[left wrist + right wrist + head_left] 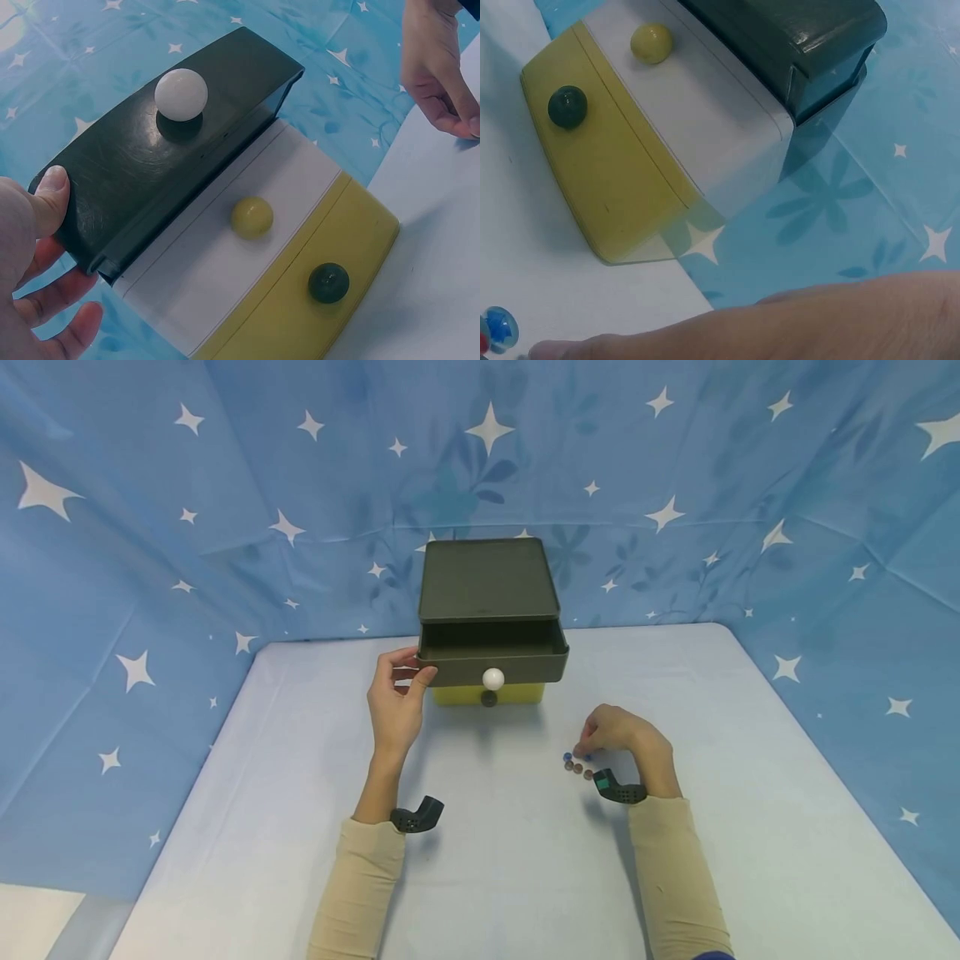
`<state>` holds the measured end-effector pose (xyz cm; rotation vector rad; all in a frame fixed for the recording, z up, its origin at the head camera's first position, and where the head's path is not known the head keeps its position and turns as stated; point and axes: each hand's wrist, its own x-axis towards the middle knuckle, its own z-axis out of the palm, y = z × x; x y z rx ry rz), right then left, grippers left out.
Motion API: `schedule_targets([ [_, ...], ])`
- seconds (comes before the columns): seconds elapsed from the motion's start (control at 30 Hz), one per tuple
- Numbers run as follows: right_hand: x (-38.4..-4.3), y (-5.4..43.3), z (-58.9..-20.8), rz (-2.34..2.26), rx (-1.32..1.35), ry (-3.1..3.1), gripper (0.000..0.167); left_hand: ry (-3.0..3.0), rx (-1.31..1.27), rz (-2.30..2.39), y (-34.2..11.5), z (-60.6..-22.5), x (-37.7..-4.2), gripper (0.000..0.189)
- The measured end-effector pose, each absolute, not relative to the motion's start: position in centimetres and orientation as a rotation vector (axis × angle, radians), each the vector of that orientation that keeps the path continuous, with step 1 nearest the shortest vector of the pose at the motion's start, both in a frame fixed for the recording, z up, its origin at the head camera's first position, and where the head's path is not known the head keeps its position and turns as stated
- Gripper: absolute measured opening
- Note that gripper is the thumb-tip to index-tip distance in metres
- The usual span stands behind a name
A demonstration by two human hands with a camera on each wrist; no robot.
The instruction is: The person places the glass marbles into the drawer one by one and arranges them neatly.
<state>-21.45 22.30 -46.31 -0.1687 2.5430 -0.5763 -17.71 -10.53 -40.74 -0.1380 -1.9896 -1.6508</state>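
A small chest of drawers has its dark green top drawer point(465, 672) pulled out, with a white round knob point(492, 679) on the front. My left hand point(397, 710) grips that drawer's left front corner, thumb on the front face and fingers around the side. Right of the chest, my right hand point(618, 731) reaches down to several small glass marbles on the table, pinching one brownish marble point(578, 750) at its fingertips. A blue marble point(502, 328) shows in the right wrist view, beside the fingers. Fingertip contact is partly hidden there.
Below the green drawer are a white drawer point(217, 225) with a yellow knob and a yellow drawer point(360, 247) with a dark green knob, both pushed in. A blue star-patterned cloth point(300, 485) hangs behind and beside the white table point(487, 860).
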Motion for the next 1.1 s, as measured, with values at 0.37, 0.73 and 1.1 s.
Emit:
schedule_targets([
  [0.37,-21.18,22.29,-45.82,-0.643,-0.199,2.552,0.016,-1.994,-0.142,-1.64,-10.48,-40.61,-17.54,0.039],
  [0.73,-21.45,22.67,-46.11,-0.705,-0.238,2.59,0.018,-1.992,-0.142,-1.653,-10.54,-40.91,-17.56,0.039],
  [1.1,-21.54,22.95,-45.79,-0.768,-0.285,2.689,0.021,-1.988,-0.156,-1.639,-10.55,-40.75,-17.51,0.039],
])
